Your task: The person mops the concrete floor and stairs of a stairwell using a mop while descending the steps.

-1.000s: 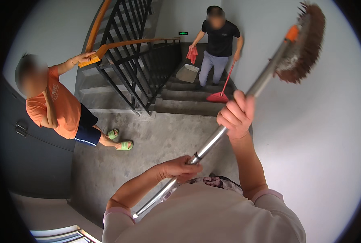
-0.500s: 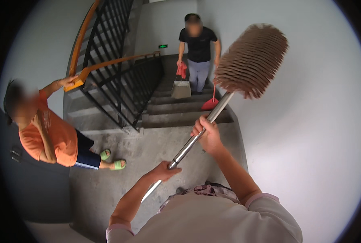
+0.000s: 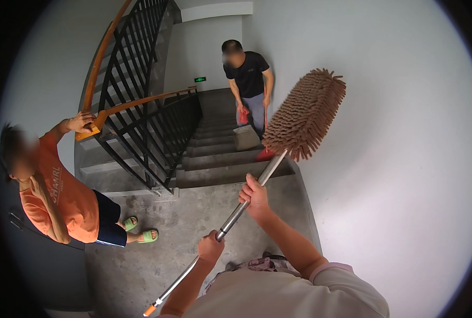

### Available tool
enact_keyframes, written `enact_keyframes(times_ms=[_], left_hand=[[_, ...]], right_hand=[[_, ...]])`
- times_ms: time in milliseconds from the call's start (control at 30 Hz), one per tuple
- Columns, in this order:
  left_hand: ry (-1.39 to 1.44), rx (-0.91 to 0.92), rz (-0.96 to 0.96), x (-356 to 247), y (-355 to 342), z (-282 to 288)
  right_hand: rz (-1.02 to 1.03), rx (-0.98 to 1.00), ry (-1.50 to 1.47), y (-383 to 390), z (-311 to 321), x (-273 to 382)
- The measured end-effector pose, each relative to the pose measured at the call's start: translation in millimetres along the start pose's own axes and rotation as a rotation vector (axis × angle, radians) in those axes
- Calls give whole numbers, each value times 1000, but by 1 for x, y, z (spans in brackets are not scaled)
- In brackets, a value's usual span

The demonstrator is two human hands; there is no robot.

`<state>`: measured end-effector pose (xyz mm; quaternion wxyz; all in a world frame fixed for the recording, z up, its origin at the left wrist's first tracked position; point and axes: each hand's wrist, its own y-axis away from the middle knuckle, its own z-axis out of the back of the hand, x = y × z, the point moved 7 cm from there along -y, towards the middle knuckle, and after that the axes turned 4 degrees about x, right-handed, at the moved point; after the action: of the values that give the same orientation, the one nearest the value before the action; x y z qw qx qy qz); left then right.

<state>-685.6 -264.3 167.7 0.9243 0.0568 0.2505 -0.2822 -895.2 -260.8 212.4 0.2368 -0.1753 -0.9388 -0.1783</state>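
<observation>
I hold a long mop with a metal pole (image 3: 241, 209) and a flat brown chenille head (image 3: 304, 115). My right hand (image 3: 255, 197) grips the pole higher up, below the head. My left hand (image 3: 210, 247) grips it lower down, near my chest. The pole slants from lower left, where its orange tip (image 3: 149, 310) shows, up to the right. The mop head is raised in the air beside the white wall (image 3: 394, 132), apart from it as far as I can tell.
A person in an orange shirt (image 3: 56, 196) stands at the left, one hand on the wooden handrail (image 3: 114, 108). Another person in a black shirt (image 3: 249, 79) stands on the concrete stairs (image 3: 220, 153) with a red broom (image 3: 264, 153) and a dustpan (image 3: 245, 138). Black railings (image 3: 151, 138) edge the landing.
The mop head has swung down and left from high on the wall. Both my hands have moved lower along with the pole. The person on the stairs has climbed a little higher.
</observation>
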Motion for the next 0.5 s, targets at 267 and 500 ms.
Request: enact_keyframes(times_ms=[267, 500], left_hand=[[369, 483, 128, 0, 13, -1], [1143, 1199, 517, -62, 31, 4]], right_hand=[[-22, 125, 105, 17, -8, 2], [-217, 455, -158, 27, -27, -11]])
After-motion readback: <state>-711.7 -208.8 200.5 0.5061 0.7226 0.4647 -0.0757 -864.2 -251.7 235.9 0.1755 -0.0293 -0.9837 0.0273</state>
